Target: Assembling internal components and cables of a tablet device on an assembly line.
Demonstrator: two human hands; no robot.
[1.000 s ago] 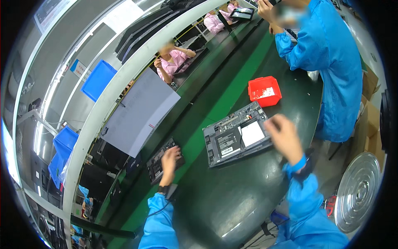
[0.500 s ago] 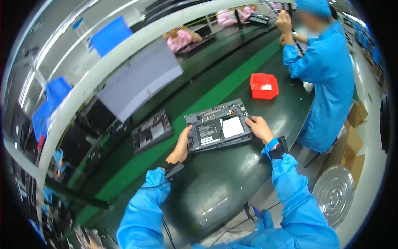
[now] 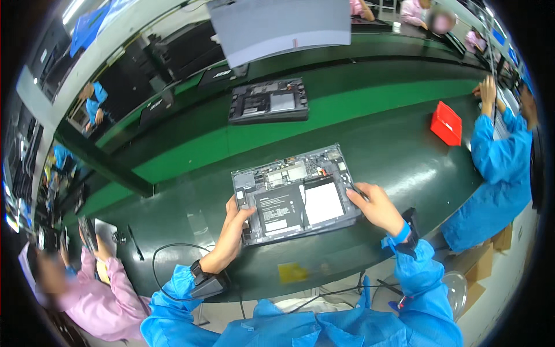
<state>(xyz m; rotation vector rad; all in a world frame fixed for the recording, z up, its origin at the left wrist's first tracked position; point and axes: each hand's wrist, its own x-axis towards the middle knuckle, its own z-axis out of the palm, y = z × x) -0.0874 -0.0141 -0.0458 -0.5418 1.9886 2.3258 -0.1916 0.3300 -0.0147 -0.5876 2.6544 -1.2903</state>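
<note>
An opened laptop base, its inner parts exposed, is in front of me just over the green bench. A black battery and a white rectangular panel lie side by side in it, below a strip of circuit board. My left hand grips its left edge, thumb on top. Around the right edge closes my right hand, with a short dark thin item by its fingertips whose kind I cannot make out. Whether the base touches the bench is unclear.
Behind it, a second opened laptop base sits on the bench's bright green strip. A red bin stands at the right, near a co-worker in blue. At left, a person in pink works near a black pen-like tool. A dark post rises there.
My view has swung to the left and levelled, bringing the person in pink into sight and shifting the red bin rightward. Both hands keep their hold on the laptop base.
</note>
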